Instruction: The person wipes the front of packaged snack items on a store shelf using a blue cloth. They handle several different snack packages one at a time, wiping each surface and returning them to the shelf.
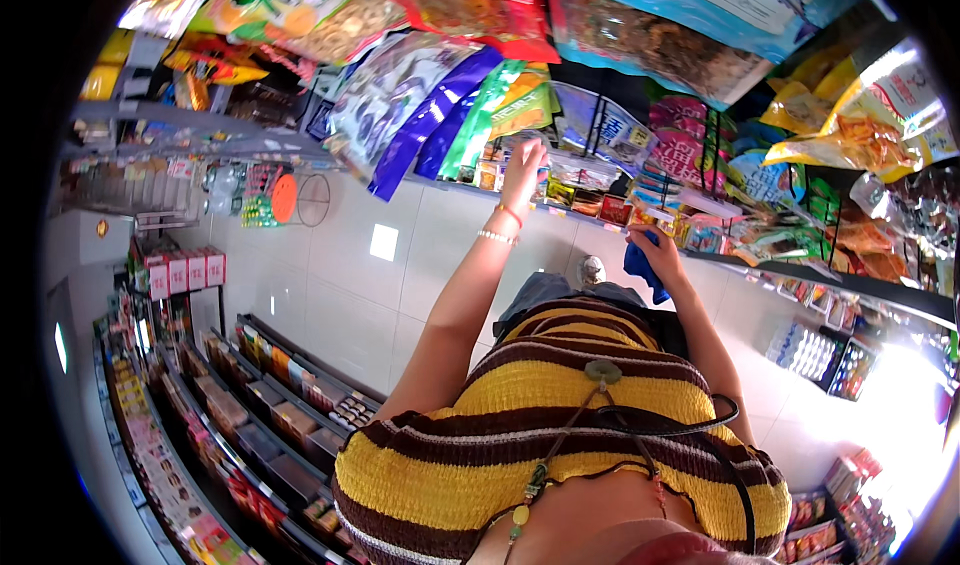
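My left hand [525, 169], with a red cord and a beaded bracelet at the wrist, is raised at the shelf front. Its fingers are curled just below a green-and-yellow snack packet [523, 111]; whether they touch or grip anything cannot be made out. To its left hang a clear bag with a purple edge [439, 119] and a bright green-edged packet [469, 134]. A crumpled blue cloth [642, 269] hangs from my right hand [660, 250], close to the shelf's lower edge. Small packs [615, 209] line the shelf between my hands.
Large snack bags [660, 36] overhang the shelf top, and yellow bags [874, 126] jut out at right. Thin black rods [598, 126] stand among the packets. Behind me on the left run stocked shelves [285, 407]. A round wire stand [313, 199] rests on the tiled floor [352, 280].
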`<state>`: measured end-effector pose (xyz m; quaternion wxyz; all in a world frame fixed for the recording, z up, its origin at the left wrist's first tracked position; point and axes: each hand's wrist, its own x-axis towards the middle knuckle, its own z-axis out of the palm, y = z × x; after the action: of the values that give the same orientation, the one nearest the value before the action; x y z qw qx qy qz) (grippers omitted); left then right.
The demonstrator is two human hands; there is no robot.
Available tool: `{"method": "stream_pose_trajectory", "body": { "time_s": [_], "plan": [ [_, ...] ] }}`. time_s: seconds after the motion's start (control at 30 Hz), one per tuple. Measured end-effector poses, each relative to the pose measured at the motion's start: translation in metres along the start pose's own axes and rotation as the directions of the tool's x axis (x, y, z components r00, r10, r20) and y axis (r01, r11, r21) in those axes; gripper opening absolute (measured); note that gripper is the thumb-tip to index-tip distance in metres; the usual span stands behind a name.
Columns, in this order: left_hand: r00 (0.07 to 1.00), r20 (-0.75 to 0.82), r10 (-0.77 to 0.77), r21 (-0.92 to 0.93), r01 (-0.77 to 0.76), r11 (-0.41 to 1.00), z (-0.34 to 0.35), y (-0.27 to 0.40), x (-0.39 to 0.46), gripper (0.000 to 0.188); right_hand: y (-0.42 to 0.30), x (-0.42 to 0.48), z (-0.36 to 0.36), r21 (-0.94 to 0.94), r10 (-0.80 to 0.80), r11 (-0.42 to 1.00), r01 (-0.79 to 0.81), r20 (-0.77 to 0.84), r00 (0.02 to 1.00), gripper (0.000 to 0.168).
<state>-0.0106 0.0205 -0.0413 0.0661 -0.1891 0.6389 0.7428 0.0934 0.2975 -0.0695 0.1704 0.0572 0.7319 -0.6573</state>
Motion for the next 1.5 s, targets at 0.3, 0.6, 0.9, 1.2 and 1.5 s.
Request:
{"method": "stream_pose_trajectory", "body": {
  "time_s": [0.3, 0.6, 0.9, 1.2, 1.5],
  "plan": [
    [0.862, -0.462, 0.210, -0.239, -0.349, 0.906, -0.111, 0.079, -0.104, 0.040, 0.000, 0.005, 0.029, -0.082, 0.012, 0.997, 0.003, 0.180, 0.984, 0.025],
    [0.862, -0.380, 0.335, -0.107, -0.401, 0.910, -0.126, 0.181, -0.104, 0.035, 0.003, 0.003, 0.042, -0.104, -0.009, 0.994, 0.036, 0.252, 0.968, 0.024],
    [0.873, -0.365, 0.324, -0.205, -0.415, 0.886, -0.116, 0.208, -0.125, 0.015, 0.004, -0.017, 0.030, -0.143, -0.065, 0.986, 0.084, 0.134, 0.989, 0.024],
    [0.857, -0.346, 0.381, -0.479, -0.511, 0.714, -0.153, 0.187, -0.141, 0.011, -0.003, -0.021, 0.037, -0.214, -0.034, 0.975, 0.064, 0.144, 0.989, 0.025],
    [0.874, -0.320, 0.366, -0.350, -0.468, 0.811, -0.172, 0.157, -0.211, 0.028, -0.027, -0.013, 0.056, -0.069, -0.082, 0.991, 0.113, 0.345, 0.935, 0.019]
  ]
}}
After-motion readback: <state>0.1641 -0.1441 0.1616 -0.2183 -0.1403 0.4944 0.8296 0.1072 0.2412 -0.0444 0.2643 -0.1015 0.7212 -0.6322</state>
